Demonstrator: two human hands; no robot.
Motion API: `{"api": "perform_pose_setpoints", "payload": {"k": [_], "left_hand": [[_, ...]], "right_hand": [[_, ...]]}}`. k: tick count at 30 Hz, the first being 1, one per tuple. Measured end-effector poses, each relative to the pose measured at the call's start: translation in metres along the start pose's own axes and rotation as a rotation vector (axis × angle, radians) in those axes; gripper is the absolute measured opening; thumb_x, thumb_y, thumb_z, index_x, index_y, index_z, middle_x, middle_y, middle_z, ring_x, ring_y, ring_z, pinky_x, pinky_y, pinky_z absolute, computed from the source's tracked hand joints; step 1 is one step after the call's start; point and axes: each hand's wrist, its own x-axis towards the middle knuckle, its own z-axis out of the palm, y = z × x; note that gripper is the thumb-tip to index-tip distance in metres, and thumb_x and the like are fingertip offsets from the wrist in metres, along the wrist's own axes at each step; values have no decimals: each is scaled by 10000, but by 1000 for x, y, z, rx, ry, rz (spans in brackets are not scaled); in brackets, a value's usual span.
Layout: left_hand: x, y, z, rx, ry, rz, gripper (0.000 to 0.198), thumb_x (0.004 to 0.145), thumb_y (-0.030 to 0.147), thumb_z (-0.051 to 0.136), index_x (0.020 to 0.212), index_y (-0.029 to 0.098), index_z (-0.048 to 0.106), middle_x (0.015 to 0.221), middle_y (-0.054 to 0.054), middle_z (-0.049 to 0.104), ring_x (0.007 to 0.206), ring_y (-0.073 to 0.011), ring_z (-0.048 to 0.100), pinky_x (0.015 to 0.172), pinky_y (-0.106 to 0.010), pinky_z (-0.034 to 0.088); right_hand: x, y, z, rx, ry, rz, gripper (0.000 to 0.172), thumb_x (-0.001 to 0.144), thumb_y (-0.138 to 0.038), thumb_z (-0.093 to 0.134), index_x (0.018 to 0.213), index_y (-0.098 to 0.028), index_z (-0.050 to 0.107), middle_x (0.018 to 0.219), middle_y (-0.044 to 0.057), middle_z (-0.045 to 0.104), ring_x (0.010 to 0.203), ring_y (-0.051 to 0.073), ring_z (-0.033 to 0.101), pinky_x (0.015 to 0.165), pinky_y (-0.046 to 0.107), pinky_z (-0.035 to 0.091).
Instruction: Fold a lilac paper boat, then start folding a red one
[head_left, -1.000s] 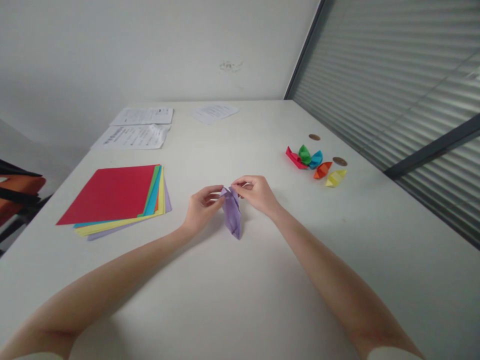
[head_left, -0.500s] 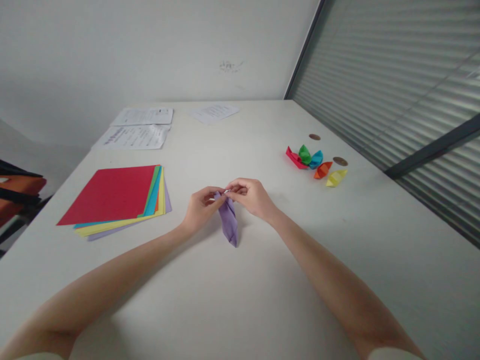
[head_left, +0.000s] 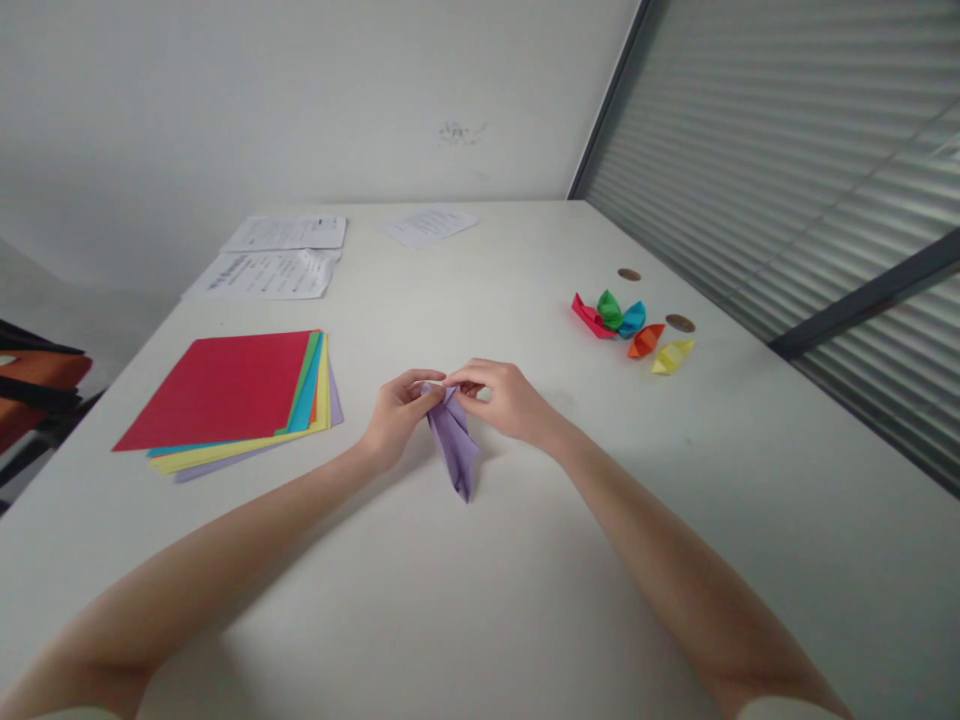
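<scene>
A folded piece of purple paper (head_left: 454, 450) hangs from my fingers over the white table, its pointed lower end toward me. My left hand (head_left: 401, 415) pinches its upper left end between thumb and fingers. From the other side, my right hand (head_left: 499, 398) is closed at the same upper end, with fingertips meeting those of the left. Fingers hide the top folds of the paper.
Left of my hands lies a stack of coloured paper sheets (head_left: 225, 385), red on top. Several small folded paper boats (head_left: 645, 342) stand at the right near two round table inserts (head_left: 680, 323). Printed papers (head_left: 274, 273) lie farther back; window blinds (head_left: 787, 150) border the right.
The purple paper has turned and its folds have spread wider toward the right. Both hands have shifted slightly left.
</scene>
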Motion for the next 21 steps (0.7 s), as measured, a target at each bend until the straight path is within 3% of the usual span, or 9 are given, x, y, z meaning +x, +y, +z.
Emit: {"api": "perform_pose_setpoints", "payload": {"k": [6, 9, 11, 14, 21], "left_hand": [[1, 0, 0, -8, -29, 37, 296, 746, 422, 732, 868, 156, 687, 814, -30, 649, 739, -124, 572, 664, -244, 451], [-1, -3, 0, 21, -25, 89, 363, 742, 395, 740, 1014, 174, 648, 993, -51, 627, 831, -138, 595, 717, -260, 488], [-2, -4, 0, 61, -5, 127, 527, 671, 329, 800, 1133, 209, 578, 1055, -45, 592, 835, -134, 605, 717, -260, 496], [-4, -4, 1, 80, 17, 133, 640, 613, 261, 821, 1170, 232, 509, 981, -10, 577, 813, -128, 613, 717, -264, 497], [-1, -5, -1, 63, 80, 178, 406, 664, 251, 762, 1030, 180, 601, 848, -9, 635, 741, -119, 606, 661, -241, 456]], "right_hand": [[2, 3, -3, -75, 56, 5, 179, 864, -184, 590, 897, -213, 763, 876, 51, 719, 776, 142, 641, 678, 251, 490], [3, 6, -1, -72, 127, 41, 164, 850, -186, 606, 884, -213, 764, 865, 50, 716, 769, 141, 643, 666, 248, 493], [3, 8, 0, -69, 174, 67, 158, 840, -183, 611, 870, -211, 764, 851, 49, 716, 762, 141, 646, 680, 252, 499], [3, 10, 2, -51, 221, 97, 153, 837, -188, 615, 861, -210, 764, 845, 51, 722, 760, 144, 653, 697, 259, 508], [3, 11, 3, -69, 257, 87, 145, 841, -194, 613, 842, -198, 758, 823, 56, 704, 731, 145, 648, 689, 268, 518]]}}
